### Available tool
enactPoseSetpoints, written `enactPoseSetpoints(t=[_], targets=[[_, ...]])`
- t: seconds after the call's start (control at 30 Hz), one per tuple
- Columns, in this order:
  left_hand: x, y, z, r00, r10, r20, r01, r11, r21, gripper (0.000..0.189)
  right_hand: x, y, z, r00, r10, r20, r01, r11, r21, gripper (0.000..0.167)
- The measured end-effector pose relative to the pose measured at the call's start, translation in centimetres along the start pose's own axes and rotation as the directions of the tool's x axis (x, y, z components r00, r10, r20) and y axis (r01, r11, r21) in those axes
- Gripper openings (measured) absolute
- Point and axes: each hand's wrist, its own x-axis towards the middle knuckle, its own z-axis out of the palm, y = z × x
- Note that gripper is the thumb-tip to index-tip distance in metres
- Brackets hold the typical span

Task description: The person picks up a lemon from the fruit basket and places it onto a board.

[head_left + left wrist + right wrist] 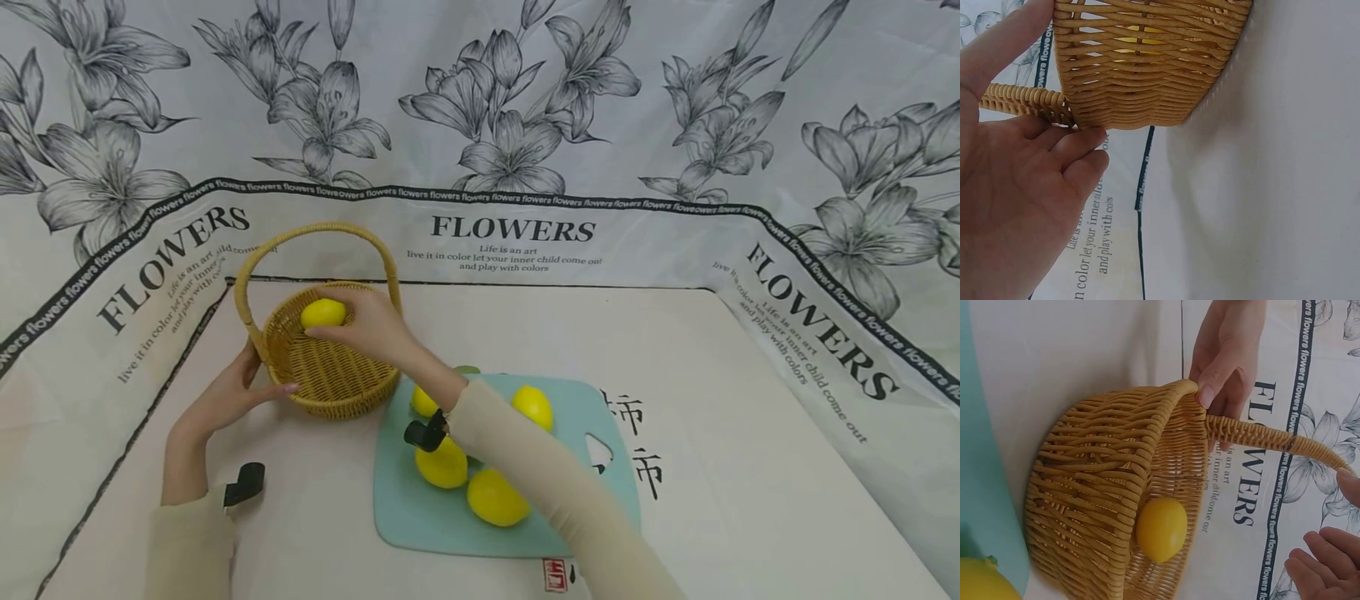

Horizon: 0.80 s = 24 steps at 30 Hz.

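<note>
A wicker basket (345, 408) with a tall arched handle stands at the far left of the table. My left hand (234, 390) grips its left side, thumb on the rim and fingers against the outer wall; the left wrist view shows the fingers (1082, 147) at the weave below the handle's foot. A lemon (1161, 530) lies inside the basket against the wall. Over the basket opening is my right hand (367, 323); from the head it frames the lemon, but in the right wrist view its fingers (1329, 562) are spread apart from it.
On a pale blue cutting board (405, 517) to the right of the basket lie several lemons (498, 497), partly covered by the right sleeve (547, 475). A green leaf (468, 369) shows at the board's back edge. Flower-printed cloth (517, 225) hangs behind the table.
</note>
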Motion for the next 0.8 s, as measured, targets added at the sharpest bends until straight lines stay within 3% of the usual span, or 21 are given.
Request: enactPoseSetpoints(t=[0.27, 0.8], targets=[[0.0, 0.0, -0.1, 1.0, -0.006, 0.005, 0.006, 1.0, 0.006, 0.109, 1.2, 0.3, 1.1, 0.998, 0.053, -0.027, -0.055, 0.997, -0.047, 0.057], [0.0, 0.0, 0.0, 1.0, -0.02, 0.001, 0.02, 1.0, 0.005, 0.11, 3.8, 2.0, 3.8, 0.995, 0.105, -0.001, -0.105, 0.995, -0.005, 0.057]])
